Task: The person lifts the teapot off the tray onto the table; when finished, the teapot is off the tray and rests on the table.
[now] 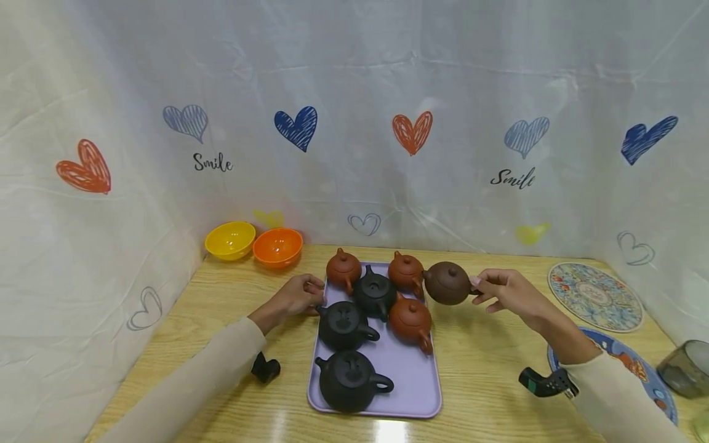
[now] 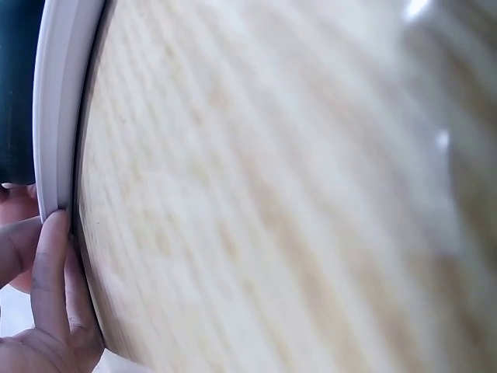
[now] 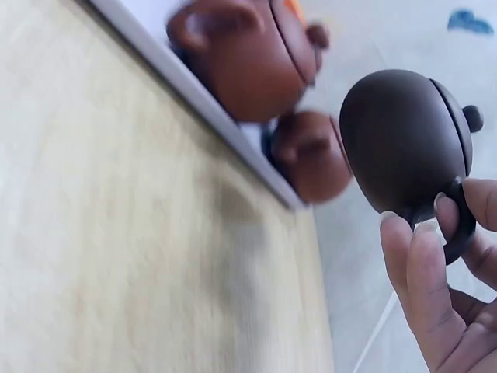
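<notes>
My right hand (image 1: 512, 295) pinches the handle of a dark brown teapot (image 1: 447, 284), holding it raised beside the tray's right edge; its spout overlaps a red-brown teapot (image 1: 406, 269) in the head view. The right wrist view shows the brown teapot (image 3: 400, 140) above the table, with fingers (image 3: 427, 287) and thumb at its handle. At the lilac tray's (image 1: 399, 384) left rim, my left hand (image 1: 296, 295) grips the edge. Two more red-brown teapots (image 1: 343, 268) (image 1: 411, 320) stand on the tray, along with three black teapots (image 1: 373, 294) (image 1: 342, 325) (image 1: 349, 381).
Yellow (image 1: 230, 240) and orange bowls (image 1: 278, 247) sit at the back left. On the right lie a round patterned mat (image 1: 596, 296) and a blue patterned one (image 1: 664, 394), partly under my sleeve. A dark glass (image 1: 687, 369) stands at the far right. Curtains (image 1: 354, 74) enclose the table.
</notes>
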`<state>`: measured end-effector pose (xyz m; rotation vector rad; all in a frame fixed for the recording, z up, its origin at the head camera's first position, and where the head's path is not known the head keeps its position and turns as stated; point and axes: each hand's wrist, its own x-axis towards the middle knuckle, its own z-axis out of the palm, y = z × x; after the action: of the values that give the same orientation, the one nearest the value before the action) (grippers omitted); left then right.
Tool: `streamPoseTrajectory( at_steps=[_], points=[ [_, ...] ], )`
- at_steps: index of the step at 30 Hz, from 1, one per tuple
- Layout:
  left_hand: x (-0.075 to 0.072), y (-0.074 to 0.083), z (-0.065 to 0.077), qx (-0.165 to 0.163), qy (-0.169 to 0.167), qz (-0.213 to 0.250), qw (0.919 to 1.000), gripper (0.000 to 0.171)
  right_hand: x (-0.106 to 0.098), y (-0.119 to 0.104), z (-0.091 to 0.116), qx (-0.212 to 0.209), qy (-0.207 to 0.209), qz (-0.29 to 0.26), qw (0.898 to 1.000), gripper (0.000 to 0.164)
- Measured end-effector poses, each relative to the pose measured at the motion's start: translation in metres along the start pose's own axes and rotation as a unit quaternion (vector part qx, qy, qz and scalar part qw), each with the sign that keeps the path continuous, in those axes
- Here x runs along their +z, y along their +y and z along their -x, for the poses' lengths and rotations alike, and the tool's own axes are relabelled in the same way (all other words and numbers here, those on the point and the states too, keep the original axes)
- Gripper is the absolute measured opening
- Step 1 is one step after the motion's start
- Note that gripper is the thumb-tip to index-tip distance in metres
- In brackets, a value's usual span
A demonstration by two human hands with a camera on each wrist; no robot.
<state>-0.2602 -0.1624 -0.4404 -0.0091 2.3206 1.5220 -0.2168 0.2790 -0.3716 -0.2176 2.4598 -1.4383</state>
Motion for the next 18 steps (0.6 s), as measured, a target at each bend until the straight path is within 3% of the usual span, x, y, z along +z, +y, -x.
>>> streamPoseTrajectory(
  at_steps=[10,18],
  points=[
    [0.000,0.001,0.000,0.002,0.001,0.005,1.0000,0.034,-0.028,0.017,-0.037,0.012,-0.002,0.023,1.000,0.038],
    [0.000,0.004,0.003,0.004,-0.003,0.002,1.0000,0.037,-0.032,0.027,-0.063,0.024,-0.005,0.041,0.999,0.041]
  ],
)
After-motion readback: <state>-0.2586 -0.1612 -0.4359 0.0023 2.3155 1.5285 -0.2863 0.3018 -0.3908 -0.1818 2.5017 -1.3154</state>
